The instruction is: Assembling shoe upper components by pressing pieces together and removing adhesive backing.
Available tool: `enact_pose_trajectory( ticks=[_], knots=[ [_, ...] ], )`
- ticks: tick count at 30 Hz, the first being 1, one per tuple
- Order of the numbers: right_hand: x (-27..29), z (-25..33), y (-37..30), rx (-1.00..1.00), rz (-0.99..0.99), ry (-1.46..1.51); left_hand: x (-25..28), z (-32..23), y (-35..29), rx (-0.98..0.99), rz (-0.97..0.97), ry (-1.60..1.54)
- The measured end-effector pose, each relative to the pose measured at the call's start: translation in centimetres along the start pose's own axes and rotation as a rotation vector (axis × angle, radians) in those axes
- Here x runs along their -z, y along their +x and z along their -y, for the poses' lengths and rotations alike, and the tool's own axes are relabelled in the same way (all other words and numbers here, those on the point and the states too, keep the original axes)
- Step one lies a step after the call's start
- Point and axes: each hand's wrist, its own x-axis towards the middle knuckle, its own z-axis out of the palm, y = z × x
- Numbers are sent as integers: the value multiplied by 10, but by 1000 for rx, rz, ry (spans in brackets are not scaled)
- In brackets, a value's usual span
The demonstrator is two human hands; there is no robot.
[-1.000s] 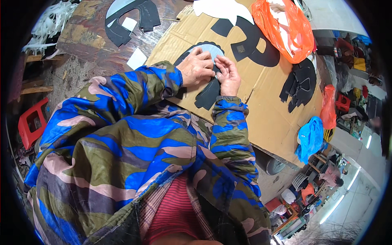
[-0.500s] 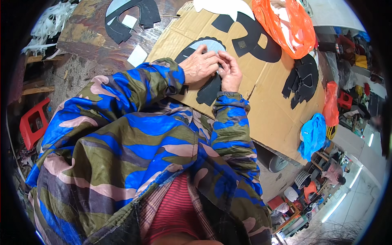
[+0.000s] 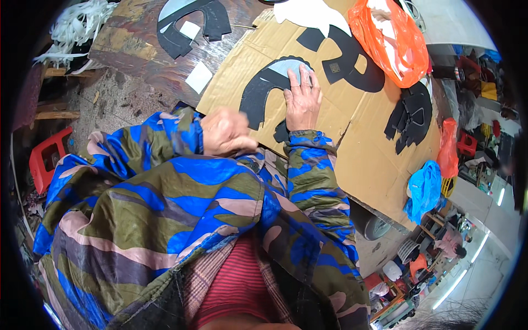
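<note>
A curved black shoe-upper piece (image 3: 256, 99) with a scalloped edge and a grey patch lies on the brown cardboard (image 3: 368, 159). My right hand (image 3: 302, 104) rests flat on its grey end, fingers stretched out and slightly apart. The piece's lower right end shows beside my right wrist, partly covered. Closer to my body, off the piece, my left hand (image 3: 224, 132) is curled closed and blurred by motion. Whatever its fingers hold, if anything, is hidden.
Farther off lie more black pieces (image 3: 357, 66), a white piece (image 3: 311, 15) and an orange plastic bag (image 3: 393, 47). A black stack (image 3: 410, 115) and a blue bag (image 3: 423, 190) are at the right. Another black upper (image 3: 214, 22) and a white square (image 3: 199, 77) lie on the wooden table (image 3: 129, 36).
My left hand has pulled away from the shoe-upper piece toward my body and left. My right hand has gone from pinching beside it to lying flat on the piece's grey end.
</note>
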Motion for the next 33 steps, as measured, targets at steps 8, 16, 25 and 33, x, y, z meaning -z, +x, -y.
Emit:
enact_pose_trajectory(
  ticks=[8,16,25,33],
  knots=[
    [-16,-2,2,-66,93,-139,-22,70,65,92,-118,668],
    [-4,-1,7,-80,155,-146,-32,30,24,-45,34,506],
    [-3,1,3,-106,176,-139,-38,49,11,-370,214,-127],
    [3,1,2,-126,174,-131,72,69,133,-51,-527,387]
  ],
)
